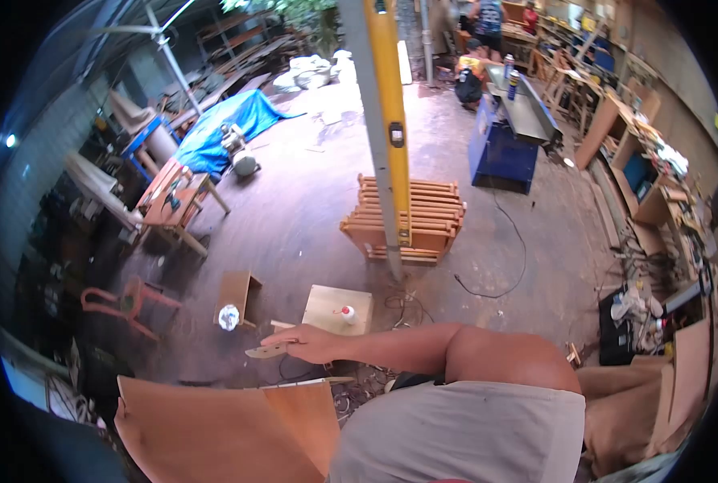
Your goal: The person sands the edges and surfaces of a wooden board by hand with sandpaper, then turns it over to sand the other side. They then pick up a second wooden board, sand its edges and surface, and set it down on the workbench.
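Note:
My right hand [315, 344] reaches across toward the left, its fingers closed on a flat beige piece [266, 351] with small dark spots. What this piece belongs to cannot be made out. Just below the hand stands a brown wooden panel [214, 427]. Beyond the hand, a light board [327, 302] carries a white bottle [348, 314] with a red part. My left hand is not in view.
A grey post [371, 121] with a yellow level [393, 137] rises ahead, near stacked wooden frames [403, 221]. Left are a small table [175, 205] and red chair [129, 302]. A cable [522, 241] crosses the floor near a blue machine [500, 153]. A person [470, 76] crouches behind.

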A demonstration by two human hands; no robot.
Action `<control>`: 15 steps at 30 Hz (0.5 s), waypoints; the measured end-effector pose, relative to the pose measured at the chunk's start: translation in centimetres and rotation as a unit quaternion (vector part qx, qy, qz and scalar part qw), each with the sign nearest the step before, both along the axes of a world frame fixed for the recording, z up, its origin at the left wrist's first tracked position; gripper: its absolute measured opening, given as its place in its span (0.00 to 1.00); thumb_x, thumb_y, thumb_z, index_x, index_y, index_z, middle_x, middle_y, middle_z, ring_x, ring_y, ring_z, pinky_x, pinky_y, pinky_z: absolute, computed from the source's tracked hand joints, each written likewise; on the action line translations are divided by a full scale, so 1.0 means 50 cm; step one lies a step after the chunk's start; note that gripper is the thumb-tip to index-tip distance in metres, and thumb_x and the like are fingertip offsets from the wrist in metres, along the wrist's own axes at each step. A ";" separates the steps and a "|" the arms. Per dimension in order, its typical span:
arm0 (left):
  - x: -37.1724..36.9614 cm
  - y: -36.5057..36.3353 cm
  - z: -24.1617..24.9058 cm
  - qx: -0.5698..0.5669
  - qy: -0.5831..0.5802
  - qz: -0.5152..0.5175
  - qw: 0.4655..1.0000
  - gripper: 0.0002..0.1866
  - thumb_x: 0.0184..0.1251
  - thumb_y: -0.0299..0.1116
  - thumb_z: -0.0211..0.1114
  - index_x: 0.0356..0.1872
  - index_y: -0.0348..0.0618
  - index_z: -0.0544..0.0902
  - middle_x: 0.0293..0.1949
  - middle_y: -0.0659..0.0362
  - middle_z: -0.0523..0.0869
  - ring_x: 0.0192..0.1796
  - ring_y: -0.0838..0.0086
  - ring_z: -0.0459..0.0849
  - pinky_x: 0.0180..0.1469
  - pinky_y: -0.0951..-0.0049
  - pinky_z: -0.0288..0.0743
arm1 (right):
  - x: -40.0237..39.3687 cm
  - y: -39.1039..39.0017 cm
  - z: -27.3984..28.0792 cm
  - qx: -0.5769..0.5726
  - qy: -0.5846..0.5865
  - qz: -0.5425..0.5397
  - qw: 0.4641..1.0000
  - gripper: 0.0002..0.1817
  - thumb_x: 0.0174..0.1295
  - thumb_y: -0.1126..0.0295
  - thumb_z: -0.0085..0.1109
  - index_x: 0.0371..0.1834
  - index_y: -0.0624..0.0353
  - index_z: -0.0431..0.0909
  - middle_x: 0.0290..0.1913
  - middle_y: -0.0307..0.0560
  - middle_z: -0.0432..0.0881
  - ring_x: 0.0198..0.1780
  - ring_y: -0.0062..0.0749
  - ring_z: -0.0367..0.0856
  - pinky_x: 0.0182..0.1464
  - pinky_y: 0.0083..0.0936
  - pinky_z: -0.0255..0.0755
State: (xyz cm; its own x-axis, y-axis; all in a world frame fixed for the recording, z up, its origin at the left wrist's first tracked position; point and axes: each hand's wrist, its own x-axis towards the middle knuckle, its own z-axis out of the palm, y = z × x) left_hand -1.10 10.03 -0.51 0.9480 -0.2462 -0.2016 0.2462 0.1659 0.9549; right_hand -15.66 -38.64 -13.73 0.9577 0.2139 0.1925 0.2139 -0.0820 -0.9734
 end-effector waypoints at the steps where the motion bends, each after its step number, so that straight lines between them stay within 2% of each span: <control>1: -0.043 0.009 0.006 -0.010 0.011 0.019 1.000 0.23 0.78 0.41 0.47 0.60 0.35 0.79 0.52 0.52 0.84 0.53 0.65 0.82 0.56 0.69 0.74 | 0.006 -0.002 0.010 0.001 0.003 0.021 1.000 0.23 0.66 0.75 0.43 0.65 0.55 0.74 0.56 0.48 0.81 0.53 0.33 0.78 0.57 0.27 0.69; 3: -0.141 0.005 -0.002 0.005 -0.107 0.059 0.993 0.21 0.79 0.39 0.49 0.59 0.35 0.79 0.53 0.54 0.84 0.53 0.63 0.82 0.57 0.69 0.74 | 0.021 0.004 0.029 0.017 0.032 0.047 0.998 0.22 0.67 0.73 0.44 0.64 0.57 0.74 0.62 0.49 0.78 0.61 0.34 0.75 0.64 0.29 0.66; 5: -0.240 0.058 -0.009 0.199 -0.140 0.163 0.956 0.20 0.76 0.37 0.53 0.58 0.33 0.79 0.52 0.51 0.85 0.54 0.65 0.82 0.58 0.70 0.73 | 0.039 0.027 0.037 0.050 0.067 0.080 0.993 0.21 0.68 0.73 0.45 0.64 0.59 0.74 0.66 0.50 0.74 0.68 0.35 0.70 0.69 0.29 0.62; 6: -0.321 0.009 0.035 0.504 -0.200 0.183 0.820 0.19 0.74 0.33 0.54 0.58 0.31 0.78 0.52 0.48 0.86 0.54 0.67 0.83 0.59 0.71 0.72 | 0.050 0.046 0.031 0.046 0.065 0.090 0.993 0.21 0.69 0.73 0.44 0.64 0.59 0.73 0.67 0.50 0.73 0.69 0.36 0.69 0.70 0.29 0.61; 8: -0.427 0.055 0.022 0.552 -0.166 0.241 0.781 0.20 0.71 0.33 0.55 0.58 0.31 0.78 0.53 0.45 0.85 0.57 0.64 0.83 0.58 0.72 0.72 | 0.087 0.104 -0.014 0.002 0.046 0.083 0.996 0.22 0.69 0.75 0.44 0.66 0.58 0.72 0.68 0.50 0.72 0.71 0.37 0.66 0.72 0.30 0.58; 9: -0.490 0.032 0.037 0.615 -0.183 0.274 0.716 0.19 0.70 0.36 0.56 0.56 0.33 0.80 0.49 0.43 0.86 0.54 0.62 0.85 0.55 0.69 0.74 | 0.099 0.130 -0.018 0.009 0.032 0.086 0.996 0.23 0.69 0.76 0.46 0.68 0.56 0.71 0.68 0.48 0.72 0.69 0.33 0.68 0.71 0.28 0.60; 10: -0.540 0.049 0.042 0.623 -0.152 0.293 0.709 0.19 0.70 0.37 0.56 0.53 0.34 0.81 0.46 0.43 0.87 0.51 0.62 0.86 0.53 0.68 0.75 | 0.105 0.162 -0.001 0.081 0.072 0.096 0.989 0.25 0.69 0.76 0.47 0.70 0.54 0.69 0.68 0.47 0.73 0.67 0.27 0.70 0.68 0.23 0.63; 11: -0.578 0.065 0.037 0.627 -0.132 0.303 0.706 0.18 0.69 0.38 0.57 0.51 0.35 0.82 0.43 0.42 0.87 0.48 0.62 0.87 0.51 0.67 0.75 | 0.115 0.188 0.013 0.084 0.097 0.102 0.987 0.24 0.70 0.74 0.47 0.71 0.55 0.68 0.67 0.46 0.73 0.64 0.23 0.71 0.65 0.19 0.64; 12: -0.619 0.073 0.034 0.630 -0.108 0.331 0.694 0.18 0.69 0.38 0.57 0.51 0.35 0.82 0.43 0.42 0.87 0.48 0.62 0.87 0.51 0.67 0.75 | 0.135 0.221 0.008 0.120 -0.011 0.131 0.984 0.24 0.72 0.74 0.46 0.71 0.58 0.66 0.67 0.47 0.74 0.64 0.24 0.71 0.65 0.20 0.63; 14: -0.683 0.083 0.025 0.660 -0.106 0.358 0.652 0.16 0.68 0.38 0.60 0.44 0.35 0.84 0.33 0.45 0.86 0.39 0.66 0.87 0.44 0.68 0.75 | 0.166 0.302 0.022 0.083 -0.115 0.147 0.979 0.24 0.72 0.75 0.42 0.72 0.60 0.64 0.69 0.51 0.70 0.70 0.33 0.67 0.70 0.27 0.59; 15: -0.703 0.093 0.025 0.660 -0.097 0.373 0.645 0.16 0.68 0.38 0.60 0.44 0.35 0.84 0.33 0.45 0.86 0.39 0.66 0.87 0.44 0.68 0.75 | 0.180 0.346 0.031 0.055 -0.180 0.145 0.971 0.25 0.72 0.76 0.42 0.72 0.61 0.63 0.71 0.54 0.68 0.72 0.38 0.65 0.72 0.29 0.57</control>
